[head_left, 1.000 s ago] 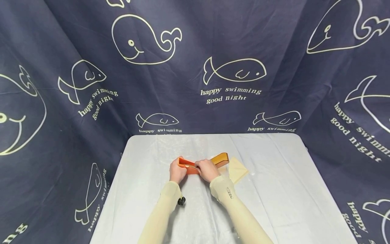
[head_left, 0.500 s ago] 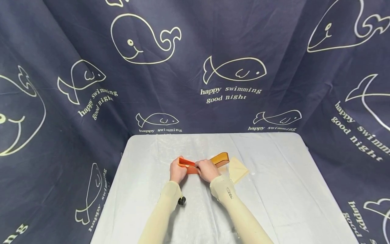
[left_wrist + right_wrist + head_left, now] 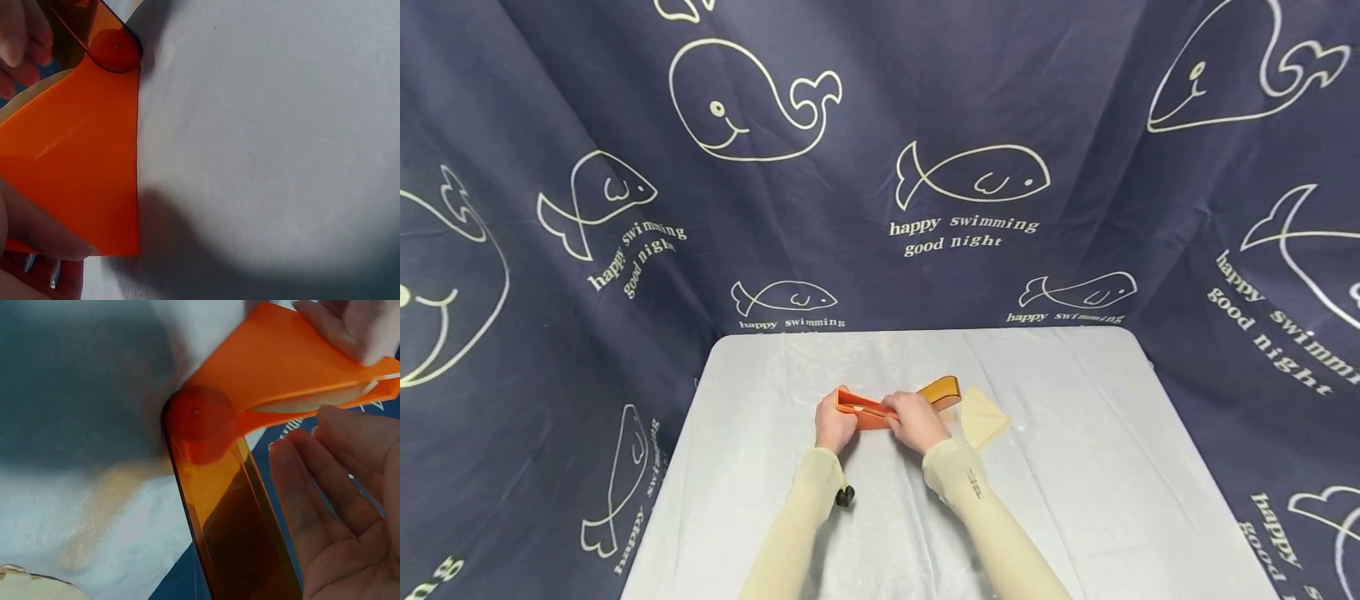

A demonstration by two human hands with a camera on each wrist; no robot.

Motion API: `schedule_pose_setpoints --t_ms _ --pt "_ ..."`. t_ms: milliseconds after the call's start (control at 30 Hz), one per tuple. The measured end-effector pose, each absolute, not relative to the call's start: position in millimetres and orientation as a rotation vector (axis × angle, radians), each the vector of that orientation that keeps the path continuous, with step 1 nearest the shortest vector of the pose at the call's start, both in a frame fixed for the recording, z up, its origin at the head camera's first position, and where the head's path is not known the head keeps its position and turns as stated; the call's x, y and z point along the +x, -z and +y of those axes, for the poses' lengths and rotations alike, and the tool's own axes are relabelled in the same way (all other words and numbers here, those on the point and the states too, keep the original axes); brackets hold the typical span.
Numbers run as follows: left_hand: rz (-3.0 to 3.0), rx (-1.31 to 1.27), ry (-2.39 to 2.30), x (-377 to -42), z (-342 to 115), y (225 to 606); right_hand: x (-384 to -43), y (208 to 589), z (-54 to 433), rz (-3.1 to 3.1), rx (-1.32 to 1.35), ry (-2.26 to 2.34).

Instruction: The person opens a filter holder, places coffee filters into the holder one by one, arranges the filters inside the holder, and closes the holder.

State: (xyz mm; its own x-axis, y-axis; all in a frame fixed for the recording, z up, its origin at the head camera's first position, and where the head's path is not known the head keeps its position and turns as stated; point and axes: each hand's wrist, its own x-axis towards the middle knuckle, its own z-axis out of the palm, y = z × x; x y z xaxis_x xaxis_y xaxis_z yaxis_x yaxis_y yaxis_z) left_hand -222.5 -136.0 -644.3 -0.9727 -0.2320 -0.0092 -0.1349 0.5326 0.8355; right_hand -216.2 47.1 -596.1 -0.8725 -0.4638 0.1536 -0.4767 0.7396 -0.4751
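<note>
In the head view, an orange plastic case (image 3: pixel 872 422) for paper coffee filters has its hinged, see-through amber lid (image 3: pixel 943 393) swung out to the right. My left hand (image 3: pixel 835 425) grips the case's left end, thumb along the near wall in the left wrist view. Cream-coloured paper (image 3: pixel 319 400) shows inside the narrow opening in the right wrist view. Beside that opening is my right hand (image 3: pixel 917 421), its fingers (image 3: pixel 297 494) fairly straight and fingertips right at the paper's edge. Nothing shows pinched between them.
A folded cream coffee filter (image 3: pixel 983 418) lies flat on the white-covered table (image 3: pixel 1075 500), right of the lid. Dark blue curtains (image 3: pixel 865 108) printed with fish and whales hang behind the table and at both sides. A small black object (image 3: pixel 845 496) hangs at the left cuff.
My right hand has shifted slightly right, baring a bit more of the case's opening. My left hand keeps its grip, and the case and lid stay where they were.
</note>
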Motion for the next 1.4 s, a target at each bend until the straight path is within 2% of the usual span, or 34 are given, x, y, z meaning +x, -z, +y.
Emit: schedule_pose_setpoints --t_ms 333,533,733,900,1067,1400 --pt "-2.629 0.34 1.515 -220.8 -137.8 651.2 -205.9 584.9 72.8 -2.536 0.787 -0.935" --pt "-2.622 0.189 1.693 -213.2 -141.7 658.5 -199.5 580.2 101.2 -2.313 0.766 -0.95" --pt "-2.347 -0.085 1.973 -212.1 -150.8 644.9 -196.8 574.2 133.8 -2.233 0.615 -0.932" --pt "-2.328 -0.311 1.593 -210.3 -151.7 622.8 -191.6 583.2 168.3 -2.277 0.377 -0.898" --pt "-2.326 -0.478 1.18 -204.9 -131.5 604.0 -184.7 602.9 194.2 -2.433 0.129 -0.9" --pt "-2.392 -0.954 0.937 -179.6 -68.8 596.8 -197.2 638.5 207.7 -2.769 -0.106 -0.964"
